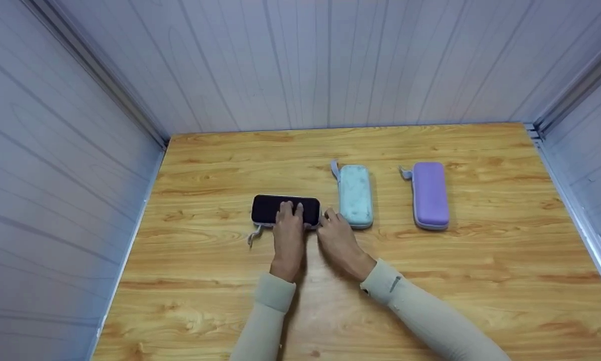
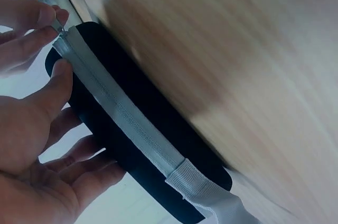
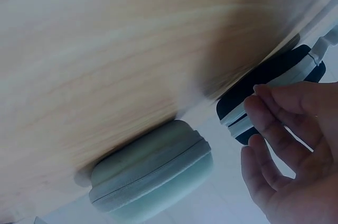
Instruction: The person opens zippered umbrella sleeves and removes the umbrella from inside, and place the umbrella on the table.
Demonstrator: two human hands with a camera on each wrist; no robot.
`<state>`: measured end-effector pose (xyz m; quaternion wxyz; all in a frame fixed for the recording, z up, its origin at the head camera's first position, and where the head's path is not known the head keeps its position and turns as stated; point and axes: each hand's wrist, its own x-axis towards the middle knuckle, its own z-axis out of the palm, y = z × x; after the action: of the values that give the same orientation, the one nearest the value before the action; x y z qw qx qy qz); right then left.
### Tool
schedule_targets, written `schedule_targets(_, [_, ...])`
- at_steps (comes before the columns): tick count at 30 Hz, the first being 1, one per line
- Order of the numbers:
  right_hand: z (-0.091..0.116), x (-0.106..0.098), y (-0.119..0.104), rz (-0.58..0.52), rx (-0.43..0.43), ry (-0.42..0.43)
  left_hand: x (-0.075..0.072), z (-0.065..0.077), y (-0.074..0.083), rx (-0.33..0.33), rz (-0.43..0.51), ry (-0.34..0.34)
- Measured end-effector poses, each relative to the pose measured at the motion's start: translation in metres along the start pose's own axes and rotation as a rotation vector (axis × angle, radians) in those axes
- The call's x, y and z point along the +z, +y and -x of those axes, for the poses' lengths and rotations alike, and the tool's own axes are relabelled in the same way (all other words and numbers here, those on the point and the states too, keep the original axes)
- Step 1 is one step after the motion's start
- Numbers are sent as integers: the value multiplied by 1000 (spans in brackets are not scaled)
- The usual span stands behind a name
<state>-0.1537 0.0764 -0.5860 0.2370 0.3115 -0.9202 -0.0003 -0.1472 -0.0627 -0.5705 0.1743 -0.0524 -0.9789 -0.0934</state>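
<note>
A black zippered case lies crosswise on the table. My left hand holds it, fingers over the top and thumb on the near side by the grey zipper. At the case's right end, my right hand pinches the small zipper pull between thumb and forefinger. The right wrist view shows a dark slit between the zipper tapes there. A grey strap hangs from the left end of the case. Just right of my right fingers lies a pale mint case.
Farther right lies a purple case with a strap at its upper left. The wood-grain table is bounded by pale panel walls at the back and both sides.
</note>
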Motion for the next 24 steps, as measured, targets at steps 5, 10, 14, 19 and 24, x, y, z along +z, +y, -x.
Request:
schedule_targets(5, [0,3,-2,1,12,34,-1,0,2,-22,7,-20])
schedule_targets(10, [0,4,-2,32,29,46,-7,-3,-7,7,61,-87])
schedule_targets(14, [0,3,-2,70,37,35,-12,-8,-22,39,126,-153])
schedule_targets(19, [1,5,-2,87,46,73,-10,-8,-28,48,119,-159])
schedule_targets(24, [0,5,-1,81,65,71,-6,-6,-21,23,98,-118])
